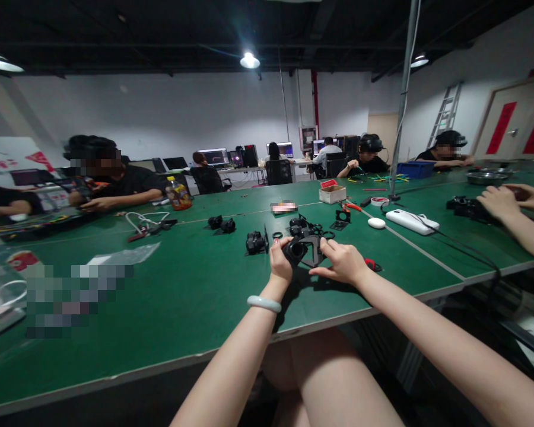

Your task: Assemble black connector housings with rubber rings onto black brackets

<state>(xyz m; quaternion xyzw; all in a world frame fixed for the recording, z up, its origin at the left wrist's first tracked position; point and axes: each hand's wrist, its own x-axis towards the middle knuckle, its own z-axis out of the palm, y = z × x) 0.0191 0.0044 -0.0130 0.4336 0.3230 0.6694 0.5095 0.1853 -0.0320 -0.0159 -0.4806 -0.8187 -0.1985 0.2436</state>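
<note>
My left hand (279, 261) and my right hand (342, 261) are both closed around a small black camera-like assembly (301, 249) held just above the green table (196, 296). The left fingers wrap its left side near a round lens. The right fingers pinch its dark angular bracket on the right. A pale bangle (264, 303) sits on my left wrist. More black parts (256, 242) of the same kind lie just beyond my hands, with several small black rings beside them.
A white power strip (412, 221) and a white oval object (376, 223) lie at the right, a small cardboard box (333, 193) behind. Another person's hands (502, 201) work at the far right. Other people sit along the table's far side. A clear plastic bag (124, 255) lies left.
</note>
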